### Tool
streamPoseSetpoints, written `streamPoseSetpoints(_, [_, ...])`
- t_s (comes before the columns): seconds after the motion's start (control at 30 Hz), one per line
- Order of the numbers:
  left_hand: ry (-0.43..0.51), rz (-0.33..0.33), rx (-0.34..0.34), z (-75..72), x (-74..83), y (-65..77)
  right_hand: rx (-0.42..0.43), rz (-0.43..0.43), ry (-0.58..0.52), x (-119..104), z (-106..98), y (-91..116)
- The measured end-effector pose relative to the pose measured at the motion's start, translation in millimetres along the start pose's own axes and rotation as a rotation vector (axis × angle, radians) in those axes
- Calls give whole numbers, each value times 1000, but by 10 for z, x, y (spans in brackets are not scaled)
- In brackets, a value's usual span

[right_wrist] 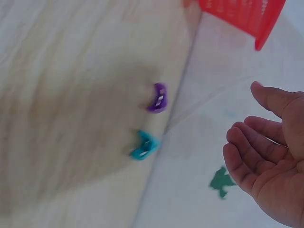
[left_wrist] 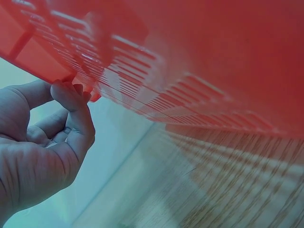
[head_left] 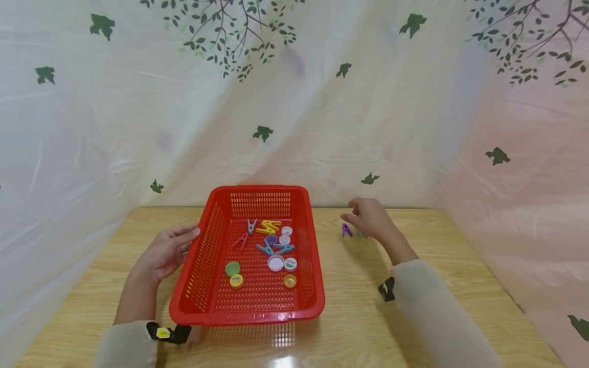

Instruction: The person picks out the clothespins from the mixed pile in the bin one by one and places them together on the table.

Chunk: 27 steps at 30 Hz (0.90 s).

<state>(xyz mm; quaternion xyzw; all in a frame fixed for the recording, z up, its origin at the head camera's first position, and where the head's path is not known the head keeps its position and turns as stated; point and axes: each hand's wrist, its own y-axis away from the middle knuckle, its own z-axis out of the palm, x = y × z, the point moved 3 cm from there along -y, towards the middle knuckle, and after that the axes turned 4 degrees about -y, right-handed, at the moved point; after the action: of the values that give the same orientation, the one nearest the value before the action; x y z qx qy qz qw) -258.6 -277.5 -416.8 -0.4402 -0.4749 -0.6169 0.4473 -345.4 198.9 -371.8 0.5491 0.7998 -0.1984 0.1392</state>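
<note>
A red basket (head_left: 248, 319) with perforated walls has clothespins and bottle caps inside. My left hand (head_left: 165, 253) pinches its left rim between thumb and fingers, which the left wrist view shows from below the rim (left_wrist: 42, 78). To the right of the basket, my right hand (head_left: 370, 217) hovers over the table with fingers loosely bent and nothing held. Just below it lie a purple clothespin (head_left: 347, 230) and a teal clothespin (right_wrist: 145, 145), the latter partly hidden by the hand in the head view.
In the basket are yellow clothespins (head_left: 269, 226), a pink clothespin (head_left: 241, 240), blue clothespins and several caps, including a green cap (head_left: 232, 269). A wooden table (head_left: 349, 327) lies underneath. Behind it hangs a pale curtain (head_left: 313, 153) printed with leaves.
</note>
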Motion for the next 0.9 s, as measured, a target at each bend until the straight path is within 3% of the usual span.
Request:
streamPoseSetpoints(0.43, [13,-2,-8,5,10,1,-8,-72,37,-659,-24,-150])
streamPoseSetpoints(0.7, [22,-1,-21,2,7,-9,-40,-131,74,-1047,89,-204])
streamPoseSetpoints(0.9, [9,1,-30,1,1,-17,-79,-223,161,-1257,218,-248])
